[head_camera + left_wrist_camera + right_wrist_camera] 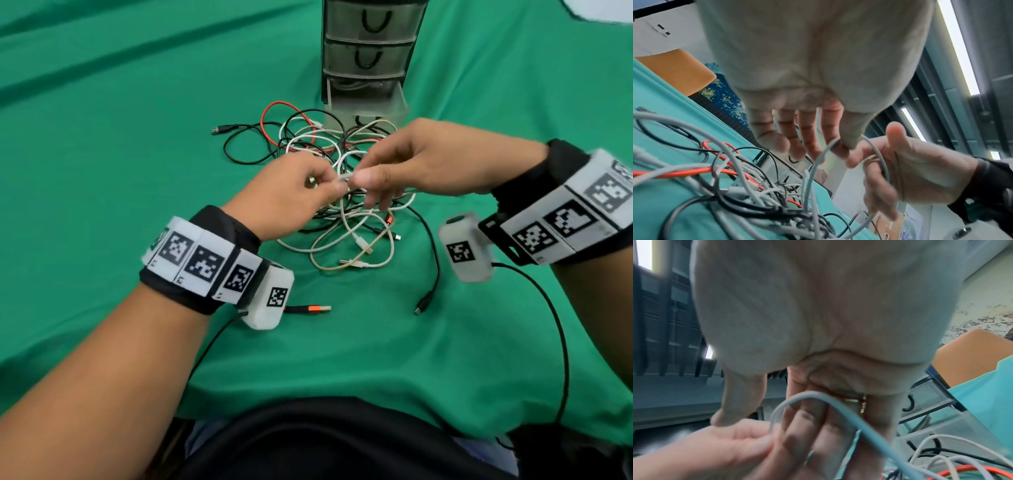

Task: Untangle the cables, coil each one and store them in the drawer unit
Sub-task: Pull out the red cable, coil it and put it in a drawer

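Left hand (291,195) grip: pinching white cable (346,178) | right hand (411,161) grip: pinching same cable

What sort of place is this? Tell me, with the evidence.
Probably an indoor lab or office recording setup: a table draped in green cloth, marker-tagged wrist bands, and long ceiling light strips overhead.

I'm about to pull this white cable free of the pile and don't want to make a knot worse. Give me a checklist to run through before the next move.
1. Left hand pinches the white cable: ok.
2. Right hand pinches the same cable: ok.
3. Cable free of the tangle: not ok, it runs down into the pile.
4. Which plug belongs to it: cannot tell.
5. Bottom drawer of the drawer unit open: ok.
6. Black cable end lying apart from the pile: ok.
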### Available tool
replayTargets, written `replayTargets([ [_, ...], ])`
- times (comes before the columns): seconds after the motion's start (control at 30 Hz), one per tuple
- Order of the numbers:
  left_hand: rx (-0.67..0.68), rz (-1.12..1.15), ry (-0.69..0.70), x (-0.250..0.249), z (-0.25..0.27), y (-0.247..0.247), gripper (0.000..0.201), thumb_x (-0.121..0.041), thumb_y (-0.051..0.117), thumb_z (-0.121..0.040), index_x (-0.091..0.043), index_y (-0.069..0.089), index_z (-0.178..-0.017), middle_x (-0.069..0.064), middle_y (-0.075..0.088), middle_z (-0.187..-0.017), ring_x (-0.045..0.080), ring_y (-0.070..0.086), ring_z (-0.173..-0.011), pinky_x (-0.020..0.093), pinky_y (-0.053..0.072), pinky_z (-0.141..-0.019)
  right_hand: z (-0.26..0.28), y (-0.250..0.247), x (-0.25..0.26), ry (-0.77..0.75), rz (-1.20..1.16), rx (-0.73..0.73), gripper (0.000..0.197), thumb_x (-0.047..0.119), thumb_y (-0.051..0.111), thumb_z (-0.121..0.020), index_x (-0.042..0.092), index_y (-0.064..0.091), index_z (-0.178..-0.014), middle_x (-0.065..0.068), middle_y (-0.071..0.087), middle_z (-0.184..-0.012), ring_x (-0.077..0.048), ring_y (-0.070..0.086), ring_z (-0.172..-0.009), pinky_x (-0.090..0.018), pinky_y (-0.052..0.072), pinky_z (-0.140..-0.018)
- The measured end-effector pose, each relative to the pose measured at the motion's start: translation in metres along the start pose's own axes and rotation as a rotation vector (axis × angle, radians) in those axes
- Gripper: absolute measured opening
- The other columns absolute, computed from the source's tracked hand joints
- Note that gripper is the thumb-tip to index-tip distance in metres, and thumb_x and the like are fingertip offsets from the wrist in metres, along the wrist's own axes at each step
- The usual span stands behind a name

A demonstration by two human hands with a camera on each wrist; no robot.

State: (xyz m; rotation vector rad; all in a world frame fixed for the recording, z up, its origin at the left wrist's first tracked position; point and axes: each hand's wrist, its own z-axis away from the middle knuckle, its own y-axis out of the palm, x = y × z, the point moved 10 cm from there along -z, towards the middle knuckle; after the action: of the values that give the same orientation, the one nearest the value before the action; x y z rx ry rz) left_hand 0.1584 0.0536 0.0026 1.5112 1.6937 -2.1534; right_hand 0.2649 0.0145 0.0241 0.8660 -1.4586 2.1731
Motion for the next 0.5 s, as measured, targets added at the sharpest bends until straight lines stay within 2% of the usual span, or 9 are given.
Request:
replayTargets([
  [0.03,-0.051,0.067,-0.003,0.000,-0.001,-0.006,0.021,-0.030,0.061,-0.094,-0.015,0.064,-0.081,-0.007,0.058,-0.073,0.000,0.047,-0.066,0.028,0.039,-0.069,0.001,0.001,0.003,-0.014,-0.012,0.002,0.040,0.055,0.062,-0.079,0.021,0.074,-0.094,0.004,0.074,-0.073,-0.016,0.069,-0.068,-0.025,0.054,-0.073],
  [0.07,-0.090,0.139,-0.006,-0.001,-0.002,-0.011,0.023,-0.031,0.059,-0.095,-0.013,0.063,-0.080,-0.002,0.061,-0.074,0.006,0.050,-0.068,0.031,0.041,-0.070,0.002,-0.002,0.006,-0.030,0.007,-0.026,0.033,0.049,0.064,-0.083,0.019,0.073,-0.095,0.005,0.069,-0.064,-0.012,0.063,-0.059,-0.017,0.050,-0.063],
  [0.1,-0.114,0.208,-0.007,-0.001,-0.003,-0.014,0.025,-0.031,0.057,-0.094,-0.012,0.061,-0.079,0.002,0.063,-0.074,0.010,0.052,-0.069,0.032,0.044,-0.071,0.002,-0.010,0.009,-0.052,0.040,-0.089,0.028,0.043,0.065,-0.088,0.018,0.073,-0.095,0.005,0.062,-0.057,-0.008,0.055,-0.052,-0.013,0.043,-0.054],
  [0.17,-0.126,0.287,-0.005,-0.003,-0.004,-0.015,0.028,-0.029,0.056,-0.096,-0.015,0.056,-0.072,0.000,0.060,-0.067,0.012,0.051,-0.064,0.031,0.043,-0.066,0.005,-0.034,0.013,-0.087,0.095,-0.265,0.025,0.039,0.064,-0.092,0.016,0.074,-0.093,0.007,0.050,-0.054,-0.003,0.042,-0.048,-0.014,0.034,-0.047],
  [0.27,-0.127,0.306,-0.015,-0.001,-0.006,-0.010,0.036,-0.031,0.058,-0.096,-0.021,0.049,-0.063,0.000,0.048,-0.062,0.011,0.039,-0.057,0.029,0.034,-0.058,0.011,-0.053,0.014,-0.110,0.076,-0.408,0.020,0.036,0.068,-0.091,0.018,0.074,-0.085,0.013,0.045,-0.048,-0.002,0.036,-0.046,-0.012,0.027,-0.046],
  [0.33,-0.105,0.312,-0.039,0.006,-0.007,-0.005,0.034,-0.032,0.059,-0.095,-0.020,0.051,-0.064,0.006,0.052,-0.064,0.012,0.042,-0.059,0.031,0.037,-0.060,0.011,-0.054,0.012,-0.116,0.070,-0.442,0.018,0.038,0.069,-0.090,0.021,0.074,-0.083,0.013,0.048,-0.051,-0.003,0.036,-0.049,-0.013,0.027,-0.048],
  [0.4,-0.065,0.280,-0.072,0.015,-0.006,0.002,0.022,-0.027,0.063,-0.093,-0.016,0.059,-0.074,0.009,0.060,-0.073,0.008,0.049,-0.061,0.032,0.043,-0.066,0.010,-0.057,0.003,-0.095,0.063,-0.486,0.021,0.040,0.070,-0.089,0.021,0.076,-0.085,0.003,0.055,-0.061,-0.004,0.037,-0.054,-0.019,0.030,-0.051],
  [0.47,-0.026,0.255,-0.114,0.024,-0.003,0.006,0.004,-0.018,0.068,-0.089,-0.019,0.065,-0.092,0.001,0.063,-0.087,-0.001,0.049,-0.060,0.026,0.044,-0.069,0.009,-0.059,-0.010,-0.040,0.041,-0.512,0.025,0.041,0.070,-0.089,0.017,0.076,-0.088,-0.004,0.057,-0.064,-0.005,0.040,-0.056,-0.022,0.034,-0.053],
  [0.5,-0.019,0.240,-0.140,0.030,-0.002,0.007,0.017,-0.014,0.069,-0.087,-0.023,0.064,-0.100,-0.002,0.063,-0.094,-0.001,0.050,-0.060,0.025,0.044,-0.070,0.007,-0.059,-0.018,-0.006,0.004,-0.512,0.027,0.042,0.068,-0.090,0.015,0.076,-0.088,-0.003,0.057,-0.062,-0.007,0.042,-0.053,-0.022,0.036,-0.052],
])
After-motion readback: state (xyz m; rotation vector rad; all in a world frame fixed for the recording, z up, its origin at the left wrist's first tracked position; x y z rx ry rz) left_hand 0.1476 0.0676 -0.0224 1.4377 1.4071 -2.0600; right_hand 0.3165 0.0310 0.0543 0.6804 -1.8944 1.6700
